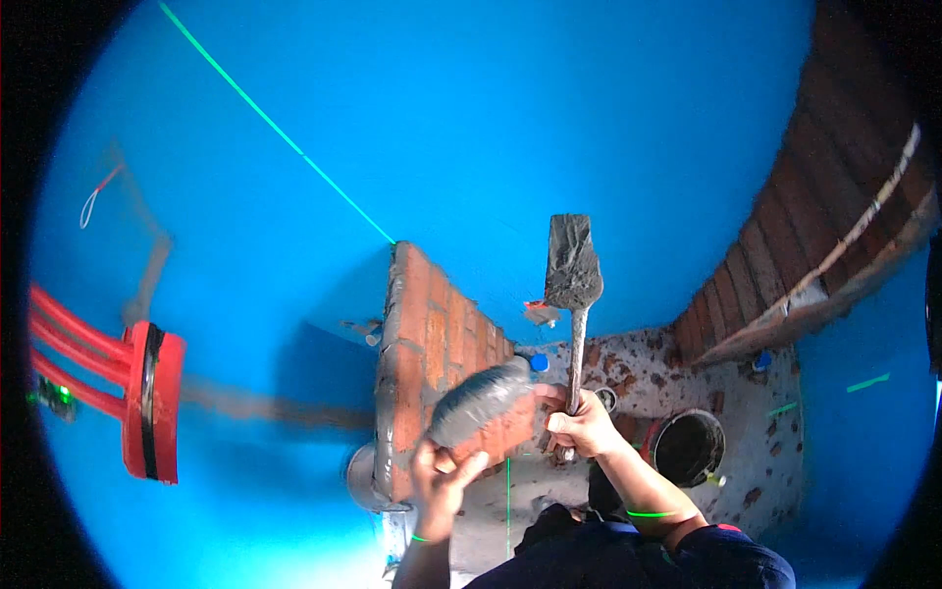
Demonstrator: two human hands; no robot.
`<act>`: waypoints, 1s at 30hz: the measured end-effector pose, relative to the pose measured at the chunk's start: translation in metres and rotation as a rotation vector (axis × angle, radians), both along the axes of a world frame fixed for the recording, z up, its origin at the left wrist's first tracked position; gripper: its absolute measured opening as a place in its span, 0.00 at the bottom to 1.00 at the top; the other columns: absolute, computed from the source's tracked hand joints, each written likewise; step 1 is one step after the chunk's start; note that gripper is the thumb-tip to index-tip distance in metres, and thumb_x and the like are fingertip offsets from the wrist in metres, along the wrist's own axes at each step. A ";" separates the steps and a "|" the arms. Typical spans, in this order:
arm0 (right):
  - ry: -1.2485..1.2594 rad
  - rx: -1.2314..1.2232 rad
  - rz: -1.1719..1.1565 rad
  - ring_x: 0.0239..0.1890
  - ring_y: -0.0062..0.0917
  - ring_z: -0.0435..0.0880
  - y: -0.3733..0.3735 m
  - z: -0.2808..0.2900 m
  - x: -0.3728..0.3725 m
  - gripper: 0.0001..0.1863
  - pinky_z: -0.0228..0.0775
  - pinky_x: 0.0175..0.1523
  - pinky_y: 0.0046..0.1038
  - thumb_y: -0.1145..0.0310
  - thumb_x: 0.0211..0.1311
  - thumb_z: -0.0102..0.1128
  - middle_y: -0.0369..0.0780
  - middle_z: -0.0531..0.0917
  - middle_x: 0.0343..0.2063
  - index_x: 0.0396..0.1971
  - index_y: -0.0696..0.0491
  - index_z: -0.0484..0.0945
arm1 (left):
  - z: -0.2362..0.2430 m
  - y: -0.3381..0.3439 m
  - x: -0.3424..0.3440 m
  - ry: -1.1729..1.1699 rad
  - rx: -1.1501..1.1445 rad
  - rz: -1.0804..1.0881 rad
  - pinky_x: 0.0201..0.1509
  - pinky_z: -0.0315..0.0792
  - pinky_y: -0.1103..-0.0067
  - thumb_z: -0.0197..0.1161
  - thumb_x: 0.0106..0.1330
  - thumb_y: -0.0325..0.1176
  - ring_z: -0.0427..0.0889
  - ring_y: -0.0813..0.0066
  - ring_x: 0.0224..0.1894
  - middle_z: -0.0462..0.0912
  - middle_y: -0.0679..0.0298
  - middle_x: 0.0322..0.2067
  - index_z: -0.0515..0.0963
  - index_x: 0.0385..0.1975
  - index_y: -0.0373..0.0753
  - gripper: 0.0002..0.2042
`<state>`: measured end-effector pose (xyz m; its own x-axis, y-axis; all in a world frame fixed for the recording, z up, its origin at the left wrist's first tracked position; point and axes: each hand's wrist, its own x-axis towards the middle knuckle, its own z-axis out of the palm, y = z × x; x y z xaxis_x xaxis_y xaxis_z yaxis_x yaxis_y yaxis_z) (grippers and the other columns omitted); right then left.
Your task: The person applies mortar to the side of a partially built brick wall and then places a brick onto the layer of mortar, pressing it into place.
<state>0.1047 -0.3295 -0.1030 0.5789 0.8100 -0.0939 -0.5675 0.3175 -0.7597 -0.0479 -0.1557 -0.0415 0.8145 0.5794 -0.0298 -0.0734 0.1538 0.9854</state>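
Observation:
My left hand (446, 476) grips the near-left end of a red brick (496, 432) topped with a thick grey layer of mortar (476, 398), slightly blurred. My right hand (581, 427) is closed round the long handle of a trowel (572, 260), whose flat blade points up, coated in grey mortar. The trowel stands just right of the brick. Behind the brick in my left hand rises a short brick wall (432, 314) with mortar along its left edge.
Blue walls (549, 108) carry green laser lines. A curved brick section (765, 255) runs at the right. A red plastic frame (147, 398) hangs at the left. A black bucket (692, 447) sits on the debris-strewn floor (765, 471). A pipe (361, 476) is beside the short wall.

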 end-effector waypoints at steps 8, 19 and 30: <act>-0.461 -0.569 0.156 0.41 0.21 0.78 -0.066 0.013 0.063 0.23 0.71 0.49 0.26 0.61 0.53 0.69 0.39 0.81 0.41 0.46 0.59 0.78 | 0.085 0.096 0.066 -0.037 0.339 0.313 0.32 0.68 0.87 0.69 0.51 0.24 0.74 0.87 0.29 0.78 0.69 0.28 0.72 0.31 0.36 0.11; -0.195 -0.829 0.077 0.14 0.13 0.66 -0.152 0.000 0.057 0.19 0.57 0.20 0.18 0.54 0.47 0.72 0.29 0.73 0.14 0.20 0.54 0.76 | 0.061 0.220 0.174 0.123 0.470 0.459 0.25 0.72 0.80 0.72 0.49 0.33 0.79 0.79 0.25 0.82 0.63 0.26 0.77 0.28 0.34 0.12; -0.188 -0.931 -0.176 0.18 0.16 0.67 -0.124 0.012 0.035 0.19 0.59 0.23 0.21 0.56 0.50 0.70 0.29 0.73 0.16 0.24 0.58 0.76 | 0.018 0.276 0.222 0.289 0.707 0.482 0.35 0.72 0.67 0.70 0.45 0.38 0.82 0.60 0.31 0.83 0.51 0.30 0.78 0.31 0.28 0.19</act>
